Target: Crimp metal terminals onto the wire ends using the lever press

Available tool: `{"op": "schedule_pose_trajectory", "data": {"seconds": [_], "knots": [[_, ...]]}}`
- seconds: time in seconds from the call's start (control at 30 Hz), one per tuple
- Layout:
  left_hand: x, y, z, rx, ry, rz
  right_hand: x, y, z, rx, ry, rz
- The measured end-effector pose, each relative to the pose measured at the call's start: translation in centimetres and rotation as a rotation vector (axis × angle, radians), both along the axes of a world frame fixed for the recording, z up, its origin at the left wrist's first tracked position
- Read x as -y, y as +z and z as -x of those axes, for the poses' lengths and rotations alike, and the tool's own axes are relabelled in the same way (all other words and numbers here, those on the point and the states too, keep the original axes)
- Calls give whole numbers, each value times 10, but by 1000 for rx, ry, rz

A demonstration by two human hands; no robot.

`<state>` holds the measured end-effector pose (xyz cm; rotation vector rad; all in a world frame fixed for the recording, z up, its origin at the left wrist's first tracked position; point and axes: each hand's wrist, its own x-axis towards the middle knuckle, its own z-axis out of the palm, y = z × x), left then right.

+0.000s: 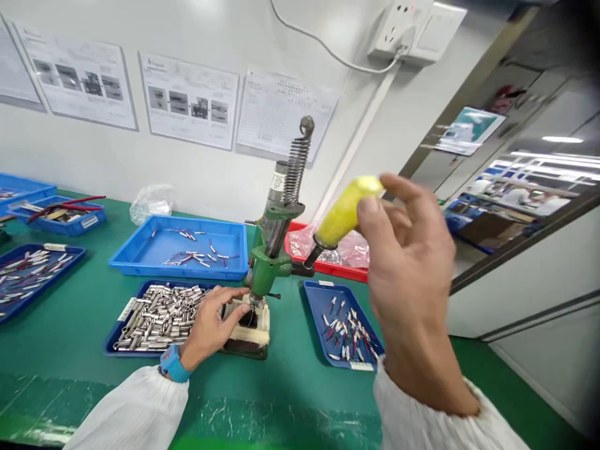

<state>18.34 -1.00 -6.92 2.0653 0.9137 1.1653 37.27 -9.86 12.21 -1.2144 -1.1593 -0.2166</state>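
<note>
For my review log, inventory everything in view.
Workbench: one, green, below
Press: one, green, centre
Handle: one, yellow, right of press
Trays: six, blue, across workbench
Red tray: one, red, behind press
Metal tubes: many, silver, left of press
Wires: many, red and white, blue trays
Tools: uncounted, red-handled, left tray
Plastic: uncounted, clear, near wall
Sheets: four, white, wall
Socket, cable: one each, white, upper right
Window: one, clear, right
Watch: one, blue, left wrist
Sleeves: two, white, forearms
Left grip: one, bare, by press base
Right grip: one, bare, on handle

Printed sheets (190,100) line a white wall (210,178) near a window (529,144).
</note>
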Motion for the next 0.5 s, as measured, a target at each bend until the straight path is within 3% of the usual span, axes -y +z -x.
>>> {"op": "schedule_pose_trajectory", "data": {"seconds": [0.1, 0.23, 0.3, 0.37, 0.5], "knots": [[1, -3, 0, -10, -23, 12, 0, -57, -19, -198, -168, -72], [4, -3, 0, 16, -18, 15, -9, -170, -18, -305, -75, 287], [5, 0, -2, 10, -31, 13, -16, -210, -13, -244, -68, 396], [4, 6, -7, 31, -55, 58, -21, -231, -9, -192, -47, 454], [3, 19, -15, 166, -169, 294, -23, -240, -12, -157, -4, 530]]}}
